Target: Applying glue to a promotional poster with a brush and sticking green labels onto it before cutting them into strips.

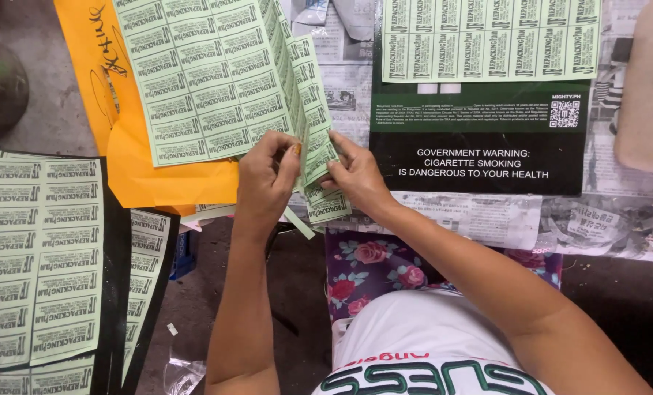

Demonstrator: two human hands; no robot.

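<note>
The person wears a white sleeveless top (pixel 421 344) with large green outlined lettering and a thin line of red letters across the chest, well below the hands. Both arms are bare from shoulder to wrist, with no sleeves, watch or bracelets. The left hand (pixel 266 175) and right hand (pixel 357 175) wear no gloves or rings.

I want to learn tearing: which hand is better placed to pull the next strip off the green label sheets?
Probably the right hand: it pinches the narrow strip at the sheets' edge, while the left hand grips the main stack.
</note>
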